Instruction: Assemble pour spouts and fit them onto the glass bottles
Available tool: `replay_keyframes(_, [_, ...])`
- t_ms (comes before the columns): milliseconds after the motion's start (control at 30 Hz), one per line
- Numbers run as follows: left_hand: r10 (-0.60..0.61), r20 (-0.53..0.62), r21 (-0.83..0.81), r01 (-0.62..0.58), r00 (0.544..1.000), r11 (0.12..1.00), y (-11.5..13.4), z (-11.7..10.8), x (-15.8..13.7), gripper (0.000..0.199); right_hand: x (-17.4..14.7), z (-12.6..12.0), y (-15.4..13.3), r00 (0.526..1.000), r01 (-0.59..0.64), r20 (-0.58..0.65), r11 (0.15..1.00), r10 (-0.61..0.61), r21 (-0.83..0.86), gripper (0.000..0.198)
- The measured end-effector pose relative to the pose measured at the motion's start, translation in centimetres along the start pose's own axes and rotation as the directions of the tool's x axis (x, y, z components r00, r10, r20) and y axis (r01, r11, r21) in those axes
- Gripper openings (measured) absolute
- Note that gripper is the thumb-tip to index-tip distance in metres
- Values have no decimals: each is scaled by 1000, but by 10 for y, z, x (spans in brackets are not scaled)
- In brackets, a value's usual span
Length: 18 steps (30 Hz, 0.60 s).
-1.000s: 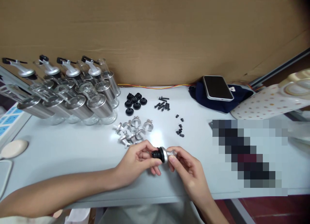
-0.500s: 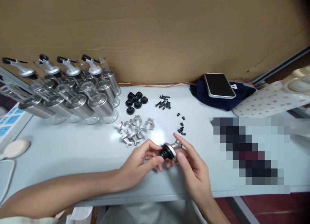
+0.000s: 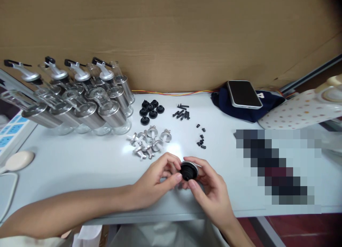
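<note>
Between both hands, over the table's front part, is a bottle pourer [image 3: 189,171] with a black ribbed stopper and a silver collar. Its stopper end faces me, and its spout is hidden behind. My left hand [image 3: 162,174] is closed, fingertips and thumb at the stopper's left side. On the right, my right hand [image 3: 211,186] grips the collar with thumb and fingers. Beyond them lie a pile of silver pourer spouts [image 3: 152,133], a cluster of black rubber stoppers [image 3: 153,114], thin black strips [image 3: 182,113] and small black caps [image 3: 201,136].
At the left stand several glass bottles [image 3: 110,111] with metal sleeves, some fitted with pourers. A phone [image 3: 245,93] rests on dark blue cloth [image 3: 235,113] at the back right, beside a dotted white object [image 3: 294,108]. A power strip [image 3: 10,133] and a cream oval object [image 3: 20,161] lie left.
The pourer has been turned so its stopper end faces me and its spout no longer shows. My right hand's fingers have closed further round the collar.
</note>
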<state>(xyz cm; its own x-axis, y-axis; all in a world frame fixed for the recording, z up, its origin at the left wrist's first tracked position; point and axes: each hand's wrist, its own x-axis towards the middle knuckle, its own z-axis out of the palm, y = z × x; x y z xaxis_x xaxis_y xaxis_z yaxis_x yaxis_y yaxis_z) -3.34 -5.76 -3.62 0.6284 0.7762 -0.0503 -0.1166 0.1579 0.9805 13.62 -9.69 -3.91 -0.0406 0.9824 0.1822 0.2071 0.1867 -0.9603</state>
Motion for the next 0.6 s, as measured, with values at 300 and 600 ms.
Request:
replay_keyframes(300, [-80, 68, -32, 82, 994, 996, 7, 0, 1, 28, -5, -1, 2, 986, -89, 151, 983, 65, 158, 23])
replay_keyframes(600, [-19, 58, 72, 15, 998, 997, 5, 1, 2, 24, -7, -3, 3, 965, -182, 226, 964, 137, 192, 26])
